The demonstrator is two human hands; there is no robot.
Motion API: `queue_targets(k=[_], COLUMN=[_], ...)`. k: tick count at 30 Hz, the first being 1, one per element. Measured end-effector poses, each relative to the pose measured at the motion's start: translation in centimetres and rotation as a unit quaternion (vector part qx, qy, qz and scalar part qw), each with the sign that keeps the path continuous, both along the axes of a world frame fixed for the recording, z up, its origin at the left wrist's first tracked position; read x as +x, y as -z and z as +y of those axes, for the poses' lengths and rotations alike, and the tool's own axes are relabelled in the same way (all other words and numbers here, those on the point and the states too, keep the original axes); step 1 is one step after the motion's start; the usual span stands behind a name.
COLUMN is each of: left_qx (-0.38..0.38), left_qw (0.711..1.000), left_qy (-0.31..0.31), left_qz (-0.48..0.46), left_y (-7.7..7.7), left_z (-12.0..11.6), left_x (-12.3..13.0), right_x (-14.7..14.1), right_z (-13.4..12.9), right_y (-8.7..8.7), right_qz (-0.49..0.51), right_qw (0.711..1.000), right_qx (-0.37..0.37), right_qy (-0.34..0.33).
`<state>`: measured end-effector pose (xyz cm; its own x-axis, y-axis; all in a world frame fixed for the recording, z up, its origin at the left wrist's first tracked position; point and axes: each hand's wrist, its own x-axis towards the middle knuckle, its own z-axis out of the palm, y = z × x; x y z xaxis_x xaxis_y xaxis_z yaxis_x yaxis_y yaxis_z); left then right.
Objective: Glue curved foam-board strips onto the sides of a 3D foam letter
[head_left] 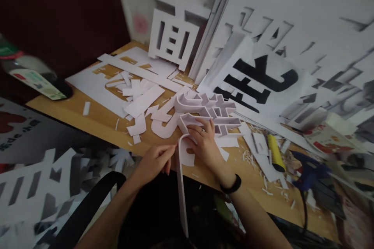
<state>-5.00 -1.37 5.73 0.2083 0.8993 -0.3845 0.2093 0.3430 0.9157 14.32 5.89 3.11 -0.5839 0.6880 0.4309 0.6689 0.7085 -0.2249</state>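
Observation:
A long white strip point(181, 186) curves at its upper end beside a white hollow character form point(201, 103) with raised walls, and its lower end hangs past the table edge. My left hand point(157, 159) pinches the strip near the bend with thumb and forefinger. On the other side, my right hand point(204, 142) rests against the lower wall of the form, fingers bent over the wall and the strip's curved end. Under the bend lies a flat white cut piece point(187, 155).
White offcuts point(144, 101) cover the wooden table point(99, 118). A bottle point(37, 78) stands at the left. A yellow tube point(275, 151) and a blue glue gun point(311, 169) lie at the right. Behind are a finished white character point(175, 39) and a printed black character sheet point(257, 81).

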Motion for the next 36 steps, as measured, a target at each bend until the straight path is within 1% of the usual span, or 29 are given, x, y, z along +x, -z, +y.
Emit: queue_targets(k=[3,7,12,16,21,25,30,36], left_qx=[0.019,0.056,0.070,0.049,0.026,-0.003,-0.024,-0.027], left_qw=[0.999,0.996,0.992,0.991,0.989,0.987,0.985,0.984], left_qy=[0.005,-0.004,-0.003,0.004,-0.006,-0.013,-0.022,-0.037], left_qz=[0.029,0.067,0.105,0.121,0.143,0.159,0.168,0.174], left_y=[-0.3,0.0,0.0,-0.8,-1.9,-2.4,-2.6,-2.3], left_z=[0.1,0.3,0.7,0.9,1.1,1.4,1.6,1.5], left_x=[0.2,0.8,1.0,1.3,2.1,2.5,2.6,2.7], right_x=[0.0,-0.1,-0.1,-0.1,-0.2,-0.1,0.2,0.2], right_z=[0.1,0.0,0.0,0.2,0.5,0.6,0.4,0.3], right_y=[0.3,0.3,0.5,0.8,0.9,0.8,0.3,0.2], right_qz=[0.007,0.006,0.007,0.005,-0.004,-0.008,-0.029,-0.025], right_qw=[1.000,1.000,1.000,1.000,1.000,1.000,0.998,0.999], right_qx=[0.009,0.004,0.015,0.014,0.000,-0.007,-0.024,-0.020], right_qy=[0.001,0.001,-0.006,-0.011,-0.015,-0.025,-0.043,-0.036])
